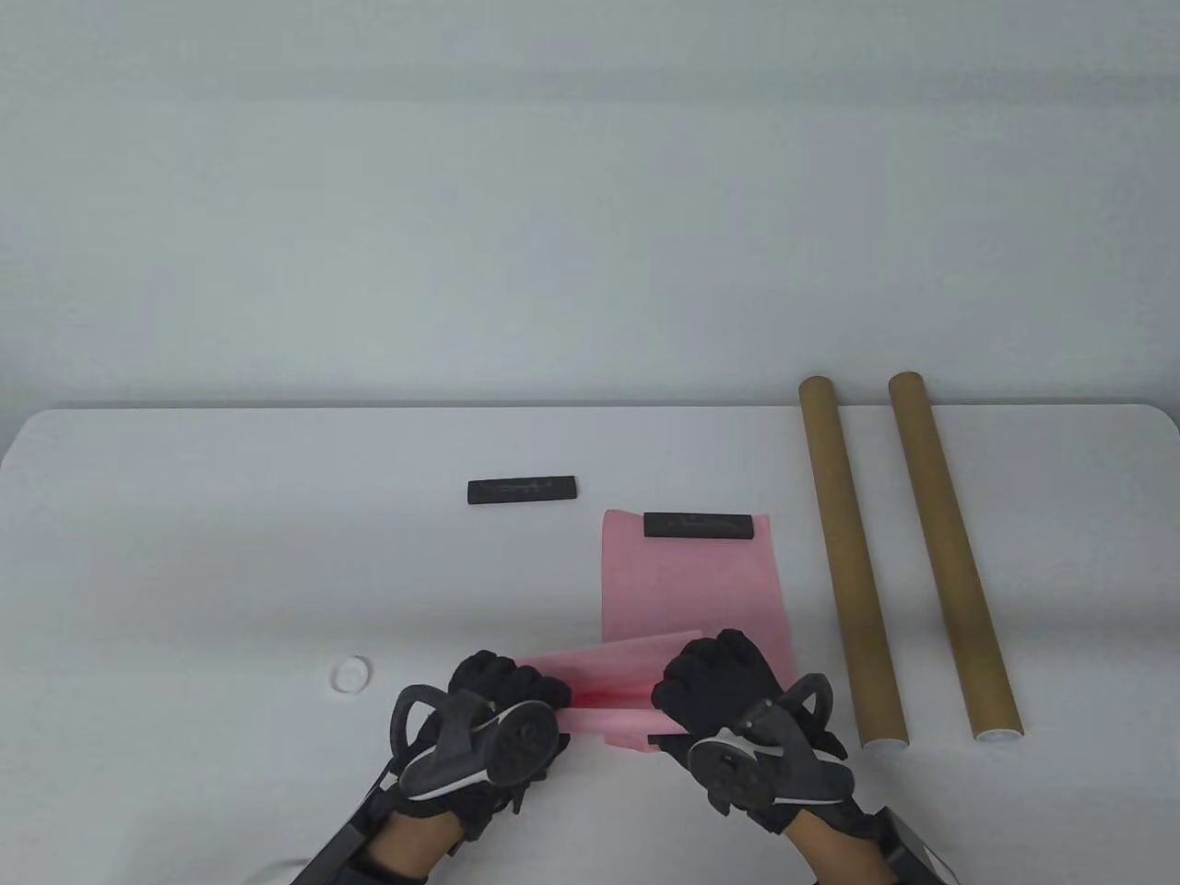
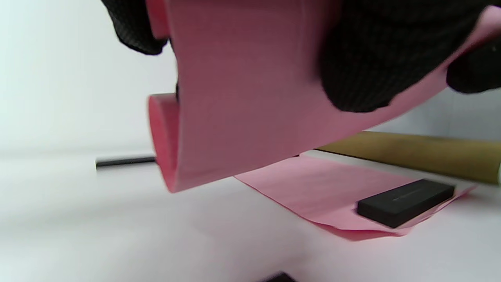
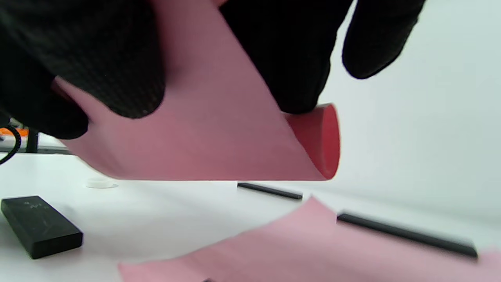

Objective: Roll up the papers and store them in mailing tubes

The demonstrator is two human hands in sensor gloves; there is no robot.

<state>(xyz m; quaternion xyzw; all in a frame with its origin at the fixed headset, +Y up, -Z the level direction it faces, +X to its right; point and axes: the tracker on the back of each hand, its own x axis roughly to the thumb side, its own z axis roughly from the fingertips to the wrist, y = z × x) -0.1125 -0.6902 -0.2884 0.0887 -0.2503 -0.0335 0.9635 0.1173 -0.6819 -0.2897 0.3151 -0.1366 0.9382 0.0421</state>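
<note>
Both gloved hands hold a loosely rolled pink paper (image 1: 608, 687) near the table's front edge. My left hand (image 1: 512, 687) grips its left end and my right hand (image 1: 705, 673) grips its right end. The roll is lifted off the table in the left wrist view (image 2: 242, 117) and the right wrist view (image 3: 219, 145), with its open ends showing. A flat pink sheet (image 1: 691, 581) lies beyond and under the roll. Two brown mailing tubes (image 1: 853, 562) (image 1: 954, 553) lie side by side at the right.
A black bar (image 1: 701, 525) weighs down the flat sheet's far edge. A second black bar (image 1: 523, 489) lies on the bare table to the left. A white cap (image 1: 351, 675) sits left of my left hand. The tubes' white-capped near ends are right of my right hand.
</note>
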